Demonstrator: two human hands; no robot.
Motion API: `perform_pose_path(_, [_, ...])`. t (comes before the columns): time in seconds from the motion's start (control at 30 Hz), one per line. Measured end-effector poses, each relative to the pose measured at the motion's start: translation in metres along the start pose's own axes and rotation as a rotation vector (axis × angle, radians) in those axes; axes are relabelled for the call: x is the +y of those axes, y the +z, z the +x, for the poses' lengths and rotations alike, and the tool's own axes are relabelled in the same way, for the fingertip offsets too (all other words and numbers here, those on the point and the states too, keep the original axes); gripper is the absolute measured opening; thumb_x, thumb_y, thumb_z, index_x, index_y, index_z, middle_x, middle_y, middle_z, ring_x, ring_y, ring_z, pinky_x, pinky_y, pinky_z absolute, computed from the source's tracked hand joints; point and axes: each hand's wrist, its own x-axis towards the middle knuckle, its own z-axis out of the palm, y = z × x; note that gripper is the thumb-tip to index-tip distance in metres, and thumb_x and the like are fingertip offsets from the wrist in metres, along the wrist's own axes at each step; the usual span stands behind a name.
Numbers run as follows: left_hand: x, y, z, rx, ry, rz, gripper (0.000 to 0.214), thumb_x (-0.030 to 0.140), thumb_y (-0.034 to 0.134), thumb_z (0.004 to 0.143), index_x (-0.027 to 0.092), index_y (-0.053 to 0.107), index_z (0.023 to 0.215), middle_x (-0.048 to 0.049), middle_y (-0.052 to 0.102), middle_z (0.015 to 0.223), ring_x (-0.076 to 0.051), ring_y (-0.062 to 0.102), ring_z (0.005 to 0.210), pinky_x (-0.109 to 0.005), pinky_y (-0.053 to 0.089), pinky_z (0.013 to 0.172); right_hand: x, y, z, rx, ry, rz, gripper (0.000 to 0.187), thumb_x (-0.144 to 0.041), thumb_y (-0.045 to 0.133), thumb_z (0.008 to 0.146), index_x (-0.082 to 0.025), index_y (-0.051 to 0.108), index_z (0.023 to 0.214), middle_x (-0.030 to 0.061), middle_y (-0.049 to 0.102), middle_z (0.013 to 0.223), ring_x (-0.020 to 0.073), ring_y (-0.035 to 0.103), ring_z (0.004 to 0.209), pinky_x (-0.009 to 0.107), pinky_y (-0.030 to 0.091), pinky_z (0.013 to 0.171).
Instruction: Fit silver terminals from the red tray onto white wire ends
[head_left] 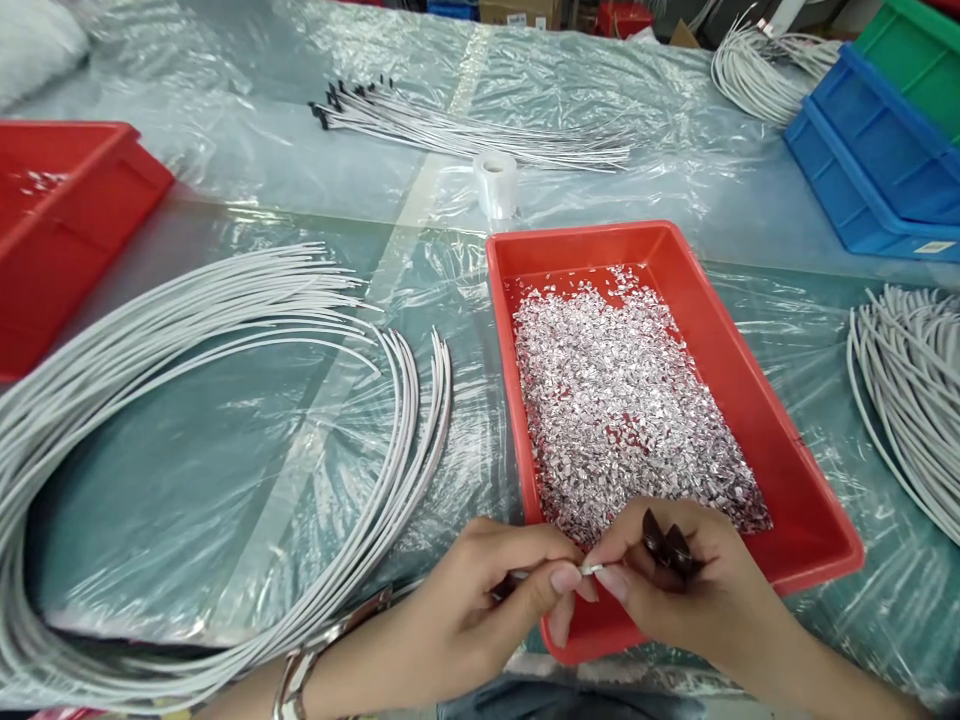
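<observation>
My left hand (510, 595) pinches a thin white cable close to its end, between thumb and forefinger. The short pale cable end (591, 569) shows between my two hands, above the near edge of the red tray (814, 490). My right hand (694, 585) pinches the tip of that end with thumb and forefinger. Tucked in the same hand is a tool with two dark brown handles (666, 545); its working part is hidden by my fingers. Many small silvery foil scraps (615, 400) cover the tray's floor just beyond my fingertips.
A big loop of white cables (187, 310) lies at left, beside a red bin (67, 230). Farther back are a clear tape roll (496, 183) and black-tipped cables (465, 130). At right are blue bins (877, 150) and a cable bundle (911, 390). Plastic film covers the table.
</observation>
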Motion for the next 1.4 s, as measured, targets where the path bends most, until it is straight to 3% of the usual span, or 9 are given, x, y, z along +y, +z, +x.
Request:
perform_pose_path(0.23, [-0.0003, -0.0001, 0.0006, 0.017, 0.002, 0.121, 0.028, 0.023, 0.035, 0.096, 0.017, 0.048, 0.071, 0.0054, 0.039, 0.057, -0.007, 0.037, 0.05, -0.021, 0.029, 0.048, 0.0012, 0.0, 0.0012, -0.013, -0.011, 0.013, 0.008, -0.013, 0.059, 0.078, -0.019, 0.059, 0.074, -0.0077, 0.039, 0.055, 0.0061, 0.027, 0.048, 0.02, 0.022, 0.043])
perform_pose_path(0.37, [0.0045, -0.0023, -0.0012, 0.016, 0.027, 0.212, 0.021, 0.022, 0.033, 0.096, 0.018, 0.05, 0.082, 0.0033, 0.047, 0.064, -0.009, 0.043, 0.056, -0.021, 0.034, 0.053, -0.0006, 0.0018, 0.0022, 0.0, -0.018, 0.006, 0.007, -0.014, 0.057, 0.078, -0.018, 0.057, 0.072, -0.0079, 0.036, 0.054, 0.0061, 0.027, 0.046, 0.02, 0.022, 0.042])
perform_pose_path(0.53, [0.0044, -0.003, -0.0055, -0.012, -0.015, 0.155, 0.004, 0.024, 0.037, 0.095, 0.022, 0.041, 0.094, 0.0033, 0.052, 0.074, -0.01, 0.046, 0.064, -0.02, 0.038, 0.059, -0.0047, 0.0029, 0.004, 0.015, -0.077, -0.054, 0.011, -0.01, 0.055, 0.075, -0.018, 0.056, 0.069, -0.0093, 0.03, 0.052, 0.0054, 0.023, 0.045, 0.02, 0.019, 0.04])
perform_pose_path(0.97, [0.0021, -0.0038, -0.0038, -0.043, -0.053, 0.014, 0.019, 0.03, 0.031, 0.098, 0.021, 0.04, 0.083, 0.0056, 0.039, 0.063, -0.009, 0.036, 0.053, -0.019, 0.033, 0.049, -0.0036, 0.0051, 0.0054, 0.043, -0.064, -0.058, 0.014, -0.008, 0.054, 0.074, -0.018, 0.051, 0.064, -0.0098, 0.027, 0.05, 0.0044, 0.021, 0.042, 0.019, 0.016, 0.037])
perform_pose_path(1.4, [0.0051, -0.002, -0.0016, -0.064, -0.071, -0.041, 0.025, 0.029, 0.03, 0.098, 0.02, 0.038, 0.076, 0.0056, 0.041, 0.059, -0.008, 0.038, 0.05, -0.017, 0.034, 0.049, -0.0012, 0.0042, 0.0041, 0.025, -0.05, -0.081, 0.015, -0.01, 0.054, 0.075, -0.018, 0.052, 0.063, -0.0091, 0.026, 0.051, 0.0046, 0.021, 0.043, 0.019, 0.017, 0.037])
